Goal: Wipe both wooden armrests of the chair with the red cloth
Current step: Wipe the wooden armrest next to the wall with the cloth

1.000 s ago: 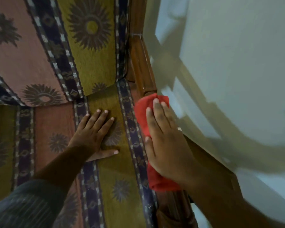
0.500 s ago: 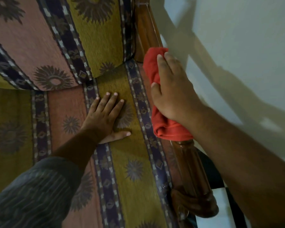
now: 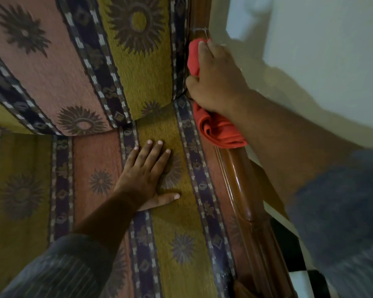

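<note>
The chair's right wooden armrest (image 3: 241,186) runs from the lower right up toward the backrest, dark brown and glossy. My right hand (image 3: 215,78) presses the red cloth (image 3: 220,130) onto the far end of this armrest, close to the backrest post. The cloth bunches out below my wrist and peeks above my fingertips. My left hand (image 3: 146,175) lies flat with fingers spread on the patterned seat cushion (image 3: 177,244), holding nothing. The left armrest is out of view.
The striped backrest cushion (image 3: 84,61) with sunburst motifs fills the upper left. A pale wall (image 3: 321,50) stands just right of the armrest. Black and white floor tiles (image 3: 297,274) show at the bottom right.
My right hand has slid the red cloth along the armrest away from me, from its middle to the end by the backrest. My left hand has stayed flat on the seat.
</note>
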{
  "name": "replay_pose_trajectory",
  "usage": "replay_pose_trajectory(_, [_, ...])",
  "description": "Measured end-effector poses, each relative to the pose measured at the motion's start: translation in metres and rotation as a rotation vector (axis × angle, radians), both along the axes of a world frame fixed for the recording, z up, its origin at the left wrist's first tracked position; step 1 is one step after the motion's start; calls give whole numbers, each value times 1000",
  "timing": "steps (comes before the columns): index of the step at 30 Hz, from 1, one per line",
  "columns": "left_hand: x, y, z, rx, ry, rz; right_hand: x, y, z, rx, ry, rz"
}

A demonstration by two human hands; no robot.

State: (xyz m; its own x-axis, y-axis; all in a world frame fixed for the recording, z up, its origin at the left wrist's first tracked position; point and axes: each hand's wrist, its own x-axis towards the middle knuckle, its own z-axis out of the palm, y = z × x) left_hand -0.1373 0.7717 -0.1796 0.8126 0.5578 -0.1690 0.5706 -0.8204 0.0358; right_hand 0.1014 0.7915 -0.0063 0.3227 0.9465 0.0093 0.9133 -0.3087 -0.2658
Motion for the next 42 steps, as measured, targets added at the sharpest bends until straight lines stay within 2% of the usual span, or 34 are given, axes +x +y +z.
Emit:
replay_pose_trajectory(3, [-2,3,0,-10,4,-5,-2,-3,1,11,5,8])
replay_pose_trajectory(11, [-2,5,-2,-38,-44,0,-25,-94,-6,-63,35,47])
replay_pose_trajectory(22, [-4,4,-11,10,-54,5,-33,-88,-12,-86,-70,12])
replay_pose_trajectory(31, [-4,2,-6,37,-63,5,-50,-139,-14,-136,-158,83])
replay_pose_trajectory(37, [-8,-4,-6,26,-60,21,-52,-129,-17,-168,-286,88])
replay_pose_trajectory(42, [-16,-12,0,-17,-31,34,-58,-153,-13,-125,-199,79])
